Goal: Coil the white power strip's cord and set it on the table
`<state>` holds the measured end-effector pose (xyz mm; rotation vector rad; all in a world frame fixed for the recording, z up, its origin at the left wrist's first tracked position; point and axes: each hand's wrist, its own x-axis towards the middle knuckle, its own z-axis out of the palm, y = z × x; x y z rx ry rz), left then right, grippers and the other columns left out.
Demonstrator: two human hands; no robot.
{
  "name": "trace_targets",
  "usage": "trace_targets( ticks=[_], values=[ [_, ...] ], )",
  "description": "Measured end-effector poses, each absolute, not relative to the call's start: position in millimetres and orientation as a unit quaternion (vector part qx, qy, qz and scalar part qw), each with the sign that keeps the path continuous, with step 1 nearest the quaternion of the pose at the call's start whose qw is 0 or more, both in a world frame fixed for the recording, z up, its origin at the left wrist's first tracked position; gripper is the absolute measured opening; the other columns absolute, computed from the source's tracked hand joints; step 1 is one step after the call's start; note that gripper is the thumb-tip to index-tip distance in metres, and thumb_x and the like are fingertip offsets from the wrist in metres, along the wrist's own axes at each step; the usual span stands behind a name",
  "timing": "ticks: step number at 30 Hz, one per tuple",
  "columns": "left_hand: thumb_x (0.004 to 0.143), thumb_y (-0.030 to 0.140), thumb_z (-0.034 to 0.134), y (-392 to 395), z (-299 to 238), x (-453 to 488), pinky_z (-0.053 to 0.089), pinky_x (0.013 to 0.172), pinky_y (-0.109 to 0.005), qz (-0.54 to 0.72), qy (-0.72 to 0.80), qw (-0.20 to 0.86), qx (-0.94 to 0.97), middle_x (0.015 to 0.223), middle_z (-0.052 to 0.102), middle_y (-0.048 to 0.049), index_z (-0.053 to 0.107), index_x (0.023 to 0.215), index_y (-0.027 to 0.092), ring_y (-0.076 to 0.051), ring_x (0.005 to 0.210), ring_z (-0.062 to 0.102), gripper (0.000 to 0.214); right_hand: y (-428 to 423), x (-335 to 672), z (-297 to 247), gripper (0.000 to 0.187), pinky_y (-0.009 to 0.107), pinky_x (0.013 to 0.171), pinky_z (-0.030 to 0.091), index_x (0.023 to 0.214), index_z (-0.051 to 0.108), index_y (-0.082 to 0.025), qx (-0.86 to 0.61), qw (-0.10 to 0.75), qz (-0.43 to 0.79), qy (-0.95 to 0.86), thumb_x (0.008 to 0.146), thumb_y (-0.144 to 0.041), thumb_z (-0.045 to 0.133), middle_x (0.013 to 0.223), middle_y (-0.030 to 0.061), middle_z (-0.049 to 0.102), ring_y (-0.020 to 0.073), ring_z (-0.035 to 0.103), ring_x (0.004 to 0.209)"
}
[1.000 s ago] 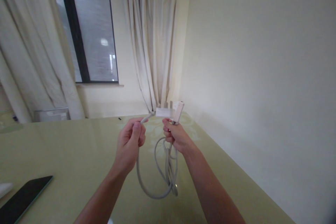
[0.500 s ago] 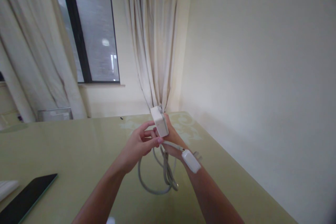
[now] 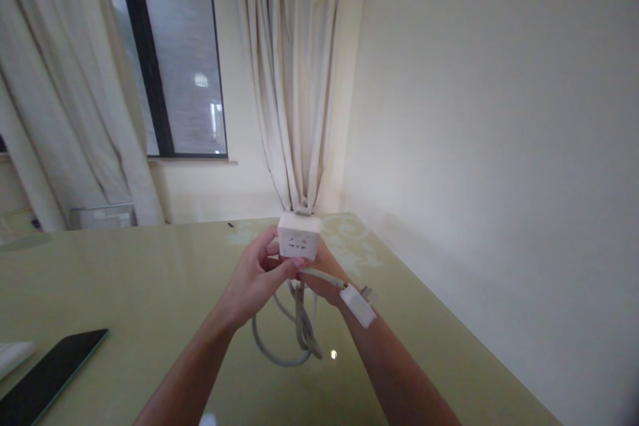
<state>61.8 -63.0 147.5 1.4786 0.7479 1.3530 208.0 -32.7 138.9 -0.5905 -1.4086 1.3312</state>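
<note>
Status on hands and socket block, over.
Left fingers hold cable, beside socket block. Right hand partly behind it, grip hidden. Plug in front of right forearm.

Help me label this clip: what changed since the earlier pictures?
The left hand, still pinching the cable, moved right to meet the right hand. The plug swung right and down over the right forearm; the socket block turned to face the camera. The dark slab stayed put.

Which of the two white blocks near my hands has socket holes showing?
The boxier block, above the left thumb, with holes facing you; the flatter block by the right forearm shows prongs instead.
</note>
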Motion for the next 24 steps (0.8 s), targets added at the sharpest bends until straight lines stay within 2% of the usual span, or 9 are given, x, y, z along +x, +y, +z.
trace_targets(
  ticks=[2, 4, 7, 10, 13, 16, 19, 22, 24],
  values=[
    [0.077, 0.036, 0.089, -62, 146, 62, 0.053, 0.054, -0.022, 0.594, 0.3, 0.471, 0.579, 0.084, 0.075, -0.0022, 0.065, 0.111, 0.022, -0.015, 0.062, 0.068, 0.044, -31, 203, 136, 0.045, 0.026, 0.056, 0.042, 0.102, 0.07, -0.022, -0.227, 0.5, 0.568, -0.613, 0.07, -0.044, 0.092, 0.068, -0.0047, 0.061, 0.0143, 0.052, 0.06],
    [0.083, 0.042, 0.085, -61, 146, 61, 0.042, 0.045, -0.016, 0.641, 0.296, 0.459, 0.54, 0.077, 0.071, 0.0022, 0.062, 0.112, 0.024, -0.01, 0.053, 0.06, 0.042, -29, 202, 133, 0.043, 0.026, 0.055, 0.044, 0.105, 0.071, -0.021, -0.21, 0.475, 0.562, -0.643, 0.075, -0.047, 0.089, 0.073, -0.0033, 0.064, 0.0125, 0.052, 0.059],
    [0.086, 0.045, 0.083, -60, 152, 60, 0.028, 0.037, -0.011, 0.704, 0.294, 0.433, 0.48, 0.066, 0.061, 0.0081, 0.059, 0.103, 0.025, -0.004, 0.042, 0.045, 0.036, -28, 205, 130, 0.04, 0.03, 0.068, 0.053, 0.108, 0.075, -0.019, -0.188, 0.452, 0.553, -0.674, 0.081, -0.047, 0.086, 0.088, 0.0023, 0.072, 0.0151, 0.064, 0.072],
    [0.084, 0.045, 0.085, -60, 160, 58, 0.021, 0.035, -0.012, 0.738, 0.294, 0.416, 0.442, 0.063, 0.055, 0.0104, 0.056, 0.095, 0.024, -0.002, 0.039, 0.033, 0.038, -30, 204, 128, 0.034, 0.031, 0.077, 0.057, 0.107, 0.077, -0.019, -0.192, 0.468, 0.546, -0.668, 0.085, -0.045, 0.083, 0.092, 0.0035, 0.076, 0.0171, 0.07, 0.081],
    [0.082, 0.049, 0.086, -60, 165, 52, 0.018, 0.036, -0.013, 0.728, 0.317, 0.415, 0.444, 0.062, 0.049, 0.0102, 0.06, 0.092, 0.022, -0.001, 0.04, 0.026, 0.039, -34, 197, 129, 0.032, 0.029, 0.076, 0.057, 0.105, 0.077, -0.021, -0.21, 0.497, 0.556, -0.632, 0.083, -0.043, 0.084, 0.093, 0.0019, 0.077, 0.0151, 0.071, 0.08],
    [0.078, 0.057, 0.086, -58, 164, 45, 0.016, 0.04, -0.013, 0.668, 0.364, 0.431, 0.485, 0.057, 0.041, 0.0096, 0.067, 0.09, 0.016, -0.002, 0.043, 0.026, 0.046, -35, 191, 132, 0.032, 0.028, 0.072, 0.057, 0.101, 0.078, -0.022, -0.208, 0.521, 0.549, -0.62, 0.079, -0.044, 0.086, 0.09, 0.0005, 0.076, 0.0136, 0.07, 0.073],
    [0.072, 0.058, 0.09, -57, 162, 42, 0.017, 0.042, -0.014, 0.62, 0.378, 0.463, 0.508, 0.056, 0.041, 0.0084, 0.068, 0.082, 0.013, -0.002, 0.046, 0.026, 0.051, -34, 191, 135, 0.031, 0.029, 0.071, 0.058, 0.099, 0.079, -0.021, -0.206, 0.523, 0.54, -0.627, 0.08, -0.045, 0.085, 0.09, 0.0009, 0.076, 0.0148, 0.071, 0.073],
    [0.07, 0.054, 0.092, -56, 161, 42, 0.018, 0.042, -0.015, 0.634, 0.353, 0.485, 0.488, 0.058, 0.043, 0.0085, 0.063, 0.076, 0.015, -0.002, 0.046, 0.025, 0.05, -38, 198, 141, 0.035, 0.03, 0.072, 0.057, 0.108, 0.079, -0.02, -0.234, 0.506, 0.504, -0.66, 0.085, -0.047, 0.081, 0.098, 0.004, 0.078, 0.0178, 0.073, 0.08],
    [0.071, 0.05, 0.093, -56, 162, 43, 0.019, 0.041, -0.016, 0.664, 0.337, 0.475, 0.469, 0.06, 0.043, 0.0095, 0.06, 0.078, 0.017, -0.002, 0.046, 0.025, 0.048, -46, 206, 148, 0.038, 0.033, 0.079, 0.058, 0.117, 0.077, -0.02, -0.262, 0.471, 0.447, -0.715, 0.093, -0.048, 0.073, 0.108, 0.007, 0.079, 0.02, 0.074, 0.09]
  ],
)
